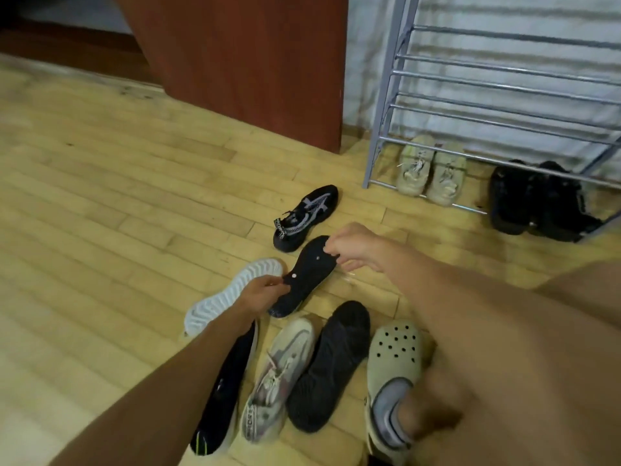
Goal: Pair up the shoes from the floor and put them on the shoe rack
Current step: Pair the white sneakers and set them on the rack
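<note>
Head view. Both hands hold one black shoe [307, 279] sole-up: the left hand [263, 290] pinches one end, the right hand [353, 250] grips the other, probably to turn it over and match it with the patterned shoe [305, 216] on the floor just beyond. The rack [504, 92] stands well apart, a beige pair [431, 169] and a dark pair [537, 200] at its lowest tier

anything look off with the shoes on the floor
Yes: the dark shoe beside the clog lies sole up, and the white-soled shoe shows its sole too. The left hand and right hand hold a black shoe, also sole up.
</note>
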A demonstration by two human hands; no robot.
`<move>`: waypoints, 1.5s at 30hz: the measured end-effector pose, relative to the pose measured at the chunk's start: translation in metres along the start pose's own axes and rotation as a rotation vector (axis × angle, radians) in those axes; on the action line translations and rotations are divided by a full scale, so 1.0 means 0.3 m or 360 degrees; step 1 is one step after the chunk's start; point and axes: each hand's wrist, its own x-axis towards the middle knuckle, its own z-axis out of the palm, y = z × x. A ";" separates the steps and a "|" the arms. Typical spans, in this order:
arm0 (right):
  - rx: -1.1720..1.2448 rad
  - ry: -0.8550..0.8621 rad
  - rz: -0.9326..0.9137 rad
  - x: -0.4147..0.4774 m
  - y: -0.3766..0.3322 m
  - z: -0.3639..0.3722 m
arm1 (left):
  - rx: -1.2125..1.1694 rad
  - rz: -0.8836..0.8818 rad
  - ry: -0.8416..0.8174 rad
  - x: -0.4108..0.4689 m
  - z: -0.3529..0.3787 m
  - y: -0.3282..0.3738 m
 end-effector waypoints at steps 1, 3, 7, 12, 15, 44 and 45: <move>0.0011 -0.0017 -0.0002 -0.015 0.012 0.035 | -0.0006 -0.0035 -0.0008 -0.017 -0.003 -0.048; -0.0010 -0.0064 0.0018 -0.028 0.044 0.090 | 0.0049 -0.0103 -0.0009 -0.036 -0.006 -0.124; -0.0036 -0.0089 0.0117 0.002 0.141 0.110 | 0.0212 -0.0157 -0.0043 0.003 0.014 -0.213; 0.0026 -0.0011 0.0135 0.074 0.199 0.042 | 0.0415 -0.0213 0.0033 0.111 0.064 -0.205; 0.0091 0.0032 0.0152 0.116 0.228 -0.002 | 0.0391 -0.0362 0.0218 0.173 0.091 -0.170; 0.0865 -0.0174 0.0649 0.000 0.261 -0.027 | 0.1436 0.1784 0.0551 -0.062 0.247 0.046; 0.0935 -0.0168 0.0611 -0.014 0.245 -0.030 | 0.1411 0.1805 0.0548 -0.075 0.241 0.060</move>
